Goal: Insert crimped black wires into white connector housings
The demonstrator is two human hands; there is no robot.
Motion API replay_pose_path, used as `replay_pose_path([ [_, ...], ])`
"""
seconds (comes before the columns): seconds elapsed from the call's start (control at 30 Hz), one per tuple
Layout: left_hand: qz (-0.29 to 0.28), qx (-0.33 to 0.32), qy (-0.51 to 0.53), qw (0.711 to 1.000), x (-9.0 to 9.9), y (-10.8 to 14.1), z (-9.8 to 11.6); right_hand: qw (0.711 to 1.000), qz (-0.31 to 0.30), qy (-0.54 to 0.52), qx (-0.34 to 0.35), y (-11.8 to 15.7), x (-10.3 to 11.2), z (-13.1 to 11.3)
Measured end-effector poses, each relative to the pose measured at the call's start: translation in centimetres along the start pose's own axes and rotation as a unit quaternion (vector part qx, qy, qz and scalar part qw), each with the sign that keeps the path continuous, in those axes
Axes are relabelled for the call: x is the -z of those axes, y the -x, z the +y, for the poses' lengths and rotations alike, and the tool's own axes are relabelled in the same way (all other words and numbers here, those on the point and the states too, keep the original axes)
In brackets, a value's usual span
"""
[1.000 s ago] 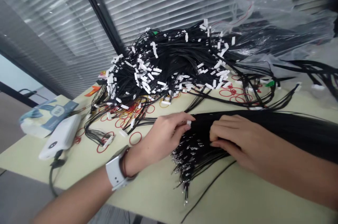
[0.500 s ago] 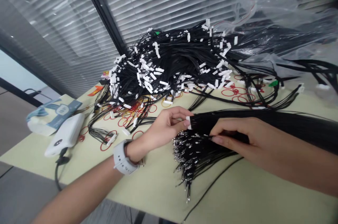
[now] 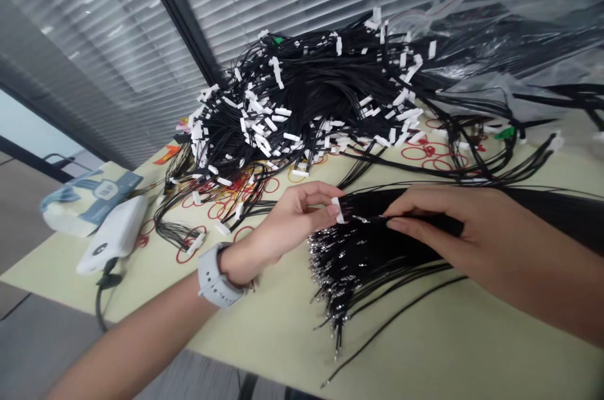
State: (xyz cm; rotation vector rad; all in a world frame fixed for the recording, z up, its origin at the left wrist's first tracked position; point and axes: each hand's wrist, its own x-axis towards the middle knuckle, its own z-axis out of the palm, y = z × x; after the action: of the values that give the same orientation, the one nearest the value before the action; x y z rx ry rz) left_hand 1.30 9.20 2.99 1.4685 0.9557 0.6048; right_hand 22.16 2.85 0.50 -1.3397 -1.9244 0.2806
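Between the thumb and fingers of my left hand (image 3: 309, 214) is a small white connector housing (image 3: 338, 210), held upright. My right hand (image 3: 438, 224) pinches a thin black wire (image 3: 377, 219) close to its end. A shiny metal terminal on that wire points at the housing, a small gap apart from it. Beneath both hands lies a thick bundle of black wires (image 3: 377, 255), their metal-tipped ends fanned out on the table. One stray wire (image 3: 377, 346) curves off toward the front edge.
Behind my hands rises a big heap of black cables with white connectors (image 3: 311, 92). Red and yellow rubber bands (image 3: 221, 202) are scattered around it. At the left are a white power bank (image 3: 113, 235) and a tissue pack (image 3: 92, 199). Clear plastic bags (image 3: 519, 29) lie at the back right.
My right hand has lifted the pinched wire up from the bundle, and its tip is now level with the white housing. My left hand keeps its hold; the whole view has shifted slightly.
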Motion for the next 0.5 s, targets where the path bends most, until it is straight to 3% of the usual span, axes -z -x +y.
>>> replay_pose_path([
  [0.27,0.011,0.011,-0.018,1.0,-0.45,0.18,0.27,1.0,-0.014,-0.022,-0.013,-0.21,-0.41,-0.24],
  [0.5,0.013,-0.008,-0.027,1.0,-0.46,0.26,0.29,1.0,0.018,-0.002,0.0,-0.25,-0.71,-0.17],
])
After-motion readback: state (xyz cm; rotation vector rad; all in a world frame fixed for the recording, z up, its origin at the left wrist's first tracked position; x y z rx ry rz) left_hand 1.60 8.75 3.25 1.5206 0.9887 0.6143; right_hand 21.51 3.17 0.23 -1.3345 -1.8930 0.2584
